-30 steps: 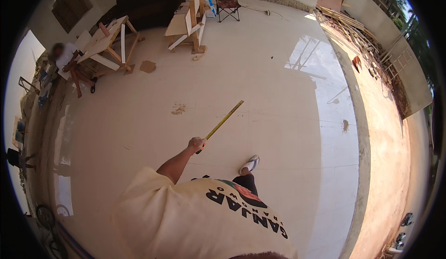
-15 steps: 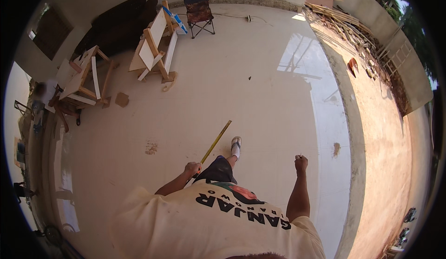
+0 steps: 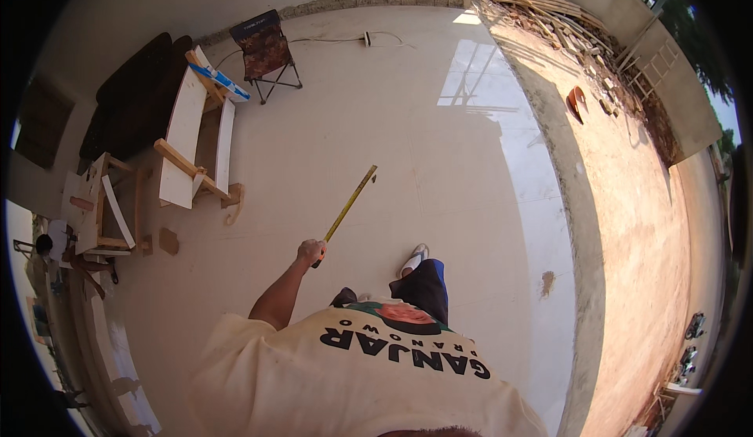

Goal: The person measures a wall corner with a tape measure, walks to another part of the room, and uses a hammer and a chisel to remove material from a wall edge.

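In the head view my left hand is closed round the orange-and-black case of a tape measure, whose long yellow blade sticks out forward and up to the right, over the pale tiled floor. My right hand is out of sight. Below are my sandalled foot, dark shorts and printed cream T-shirt.
At left are white-and-wood frames, a dark sofa and a seated person. A folding chair and cable lie ahead. Right are a concrete edge, sunlit yard and scrap-wood pile.
I have moved forward, so the frames and chair sit farther left. My left hand and tape have risen since half a second ago. My right hand, visible then, has left the view.
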### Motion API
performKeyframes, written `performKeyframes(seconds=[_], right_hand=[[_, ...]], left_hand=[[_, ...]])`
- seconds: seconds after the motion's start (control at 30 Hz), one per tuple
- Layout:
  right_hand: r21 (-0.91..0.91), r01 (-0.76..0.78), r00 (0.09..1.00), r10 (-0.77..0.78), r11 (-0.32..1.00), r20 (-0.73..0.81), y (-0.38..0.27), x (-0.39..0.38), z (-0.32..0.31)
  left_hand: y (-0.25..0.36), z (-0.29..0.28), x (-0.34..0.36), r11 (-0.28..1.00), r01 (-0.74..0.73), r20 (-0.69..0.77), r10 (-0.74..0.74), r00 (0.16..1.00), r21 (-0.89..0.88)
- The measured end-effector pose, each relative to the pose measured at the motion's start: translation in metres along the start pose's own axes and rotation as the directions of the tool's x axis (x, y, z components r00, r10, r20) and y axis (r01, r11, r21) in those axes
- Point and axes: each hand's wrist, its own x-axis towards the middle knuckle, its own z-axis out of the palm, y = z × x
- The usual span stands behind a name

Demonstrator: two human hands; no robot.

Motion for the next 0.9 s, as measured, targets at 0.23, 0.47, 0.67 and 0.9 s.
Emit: performKeyframes(seconds=[0.23, 0.47, 0.67, 0.9], right_hand=[[-0.813, 0.550, 0.726, -0.590, 0.192, 0.352, -0.210, 0.158, -0.083], [-0.174, 0.591, 0.745, -0.615, 0.788, -0.256, -0.678, 0.235, -0.249], [-0.128, 0.802, 0.558, -0.808, 0.583, -0.189, -1.035, 0.179, -0.230], [-0.272, 0.634, 0.729, -0.677, 0.724, -0.103, -1.122, 0.313, -0.256]], left_hand=[[0.186, 0.031, 0.185, 0.996, 0.062, 0.035, -0.060, 0.998, -0.062], [0.392, 0.084, 0.276, 0.976, 0.109, 0.187, -0.073, 0.980, -0.190], [0.442, 0.052, 0.411, 0.999, 0.008, 0.138, -0.012, 0.990, 0.031], [0.657, 0.058, 0.627, 0.894, 0.297, 0.162, -0.256, 0.953, -0.335]])
